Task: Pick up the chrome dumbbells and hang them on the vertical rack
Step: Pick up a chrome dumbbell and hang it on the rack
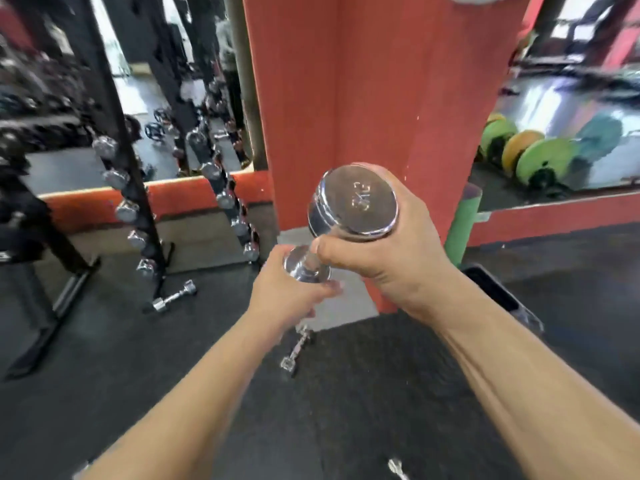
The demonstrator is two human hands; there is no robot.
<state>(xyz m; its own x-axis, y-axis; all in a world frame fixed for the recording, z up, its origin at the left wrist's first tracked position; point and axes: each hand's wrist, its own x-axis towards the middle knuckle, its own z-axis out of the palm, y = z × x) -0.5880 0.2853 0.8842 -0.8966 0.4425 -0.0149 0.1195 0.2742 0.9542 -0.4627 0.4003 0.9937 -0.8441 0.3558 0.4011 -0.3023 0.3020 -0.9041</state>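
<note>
Held dumbbell: mirror-bright chrome, its round end face stamped with tone-on-tone lettering; two floor dumbbells: the same silver chrome. Vertical rack: black frame carrying a column of chrome heads; floor: dark charcoal grey with a fine pale speckle; pillar: flat orange-red, matched by the orange-red wall base. Weight plates: lime green, orange-yellow and teal with black centres; upright roll beside the pillar: green.
</note>
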